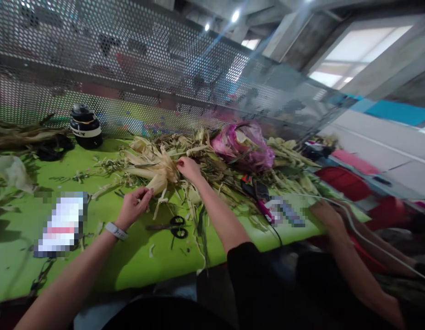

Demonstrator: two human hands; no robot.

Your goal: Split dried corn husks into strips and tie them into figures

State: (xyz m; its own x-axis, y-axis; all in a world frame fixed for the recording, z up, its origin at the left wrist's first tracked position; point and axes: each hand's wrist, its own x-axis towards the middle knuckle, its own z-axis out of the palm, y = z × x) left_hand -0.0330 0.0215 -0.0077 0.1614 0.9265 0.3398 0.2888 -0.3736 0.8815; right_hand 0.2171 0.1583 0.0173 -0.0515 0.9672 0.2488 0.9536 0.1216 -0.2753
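Bare, the left forearm (66, 284) slanted up from the bottom corner, a pale band (116, 230) round its wrist. The left hand (132, 208) had thumb and fingertips pinched together on the lower end of the pale husks (157, 176), which fanned out mid-table between both hands. The right hand (190, 169), fingers curled, touched their upper right side; whether it gripped them I could not tell. Scissors (170, 226) lay just below on the green table (123, 270), handles to the right. Loose scraps (219, 176) spread behind and rightward, near a purple bag (247, 144). A phone (63, 224), blurred out, was left of the left hand; a dark bottle (85, 130) stood farther back, before a perforated screen (130, 68). At far right, a co-worker's hand (325, 213) rested by the table's edge.
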